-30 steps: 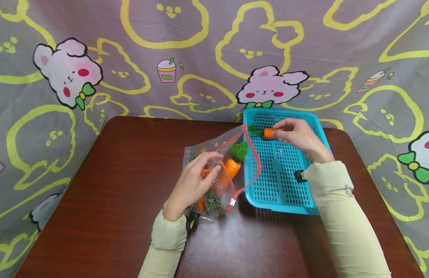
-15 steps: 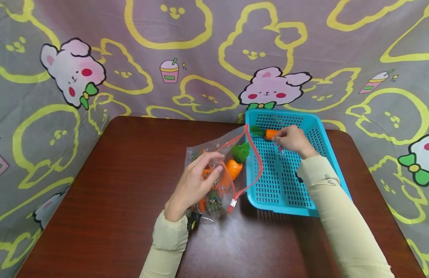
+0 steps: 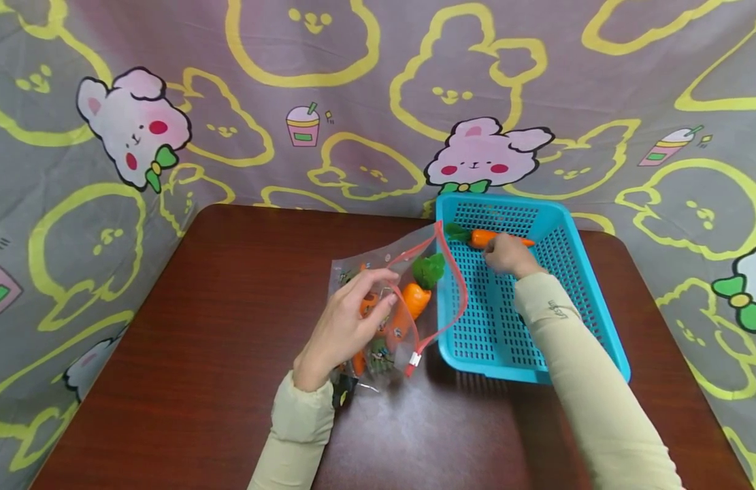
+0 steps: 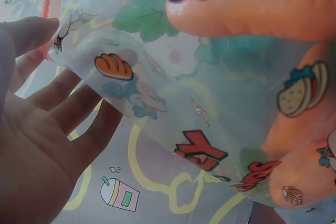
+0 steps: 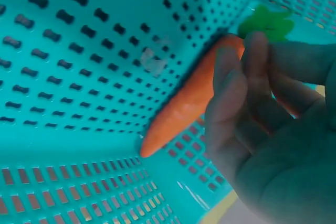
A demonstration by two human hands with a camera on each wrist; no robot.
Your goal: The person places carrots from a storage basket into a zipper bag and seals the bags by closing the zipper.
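In the head view my left hand (image 3: 347,320) holds the near edge of a clear slider bag (image 3: 439,327) with an orange zip. Its thumb (image 4: 37,30) is on one side of the bag's edge and the fingers are behind the film. The bag's mouth gapes toward the basket, and an orange carrot (image 3: 416,299) with green leaves shows inside among other orange vegetables. My right hand (image 3: 511,256) is down in the blue basket (image 3: 500,347), its thumb and forefinger pinching the thick, leafy end of another carrot (image 5: 181,103). That carrot lies along the basket's far side, tip to the right.
The basket has slotted walls and stands on a dark brown table (image 3: 231,306), right of the bag. A patterned cloth (image 3: 365,102) with rabbits and cups hangs behind the table and at both sides.
My right hand has shifted from over the carrot's tip half to its near side by the leafy end, uncovering the tip. The left hand and bag stay put; the whole view has drifted slightly.
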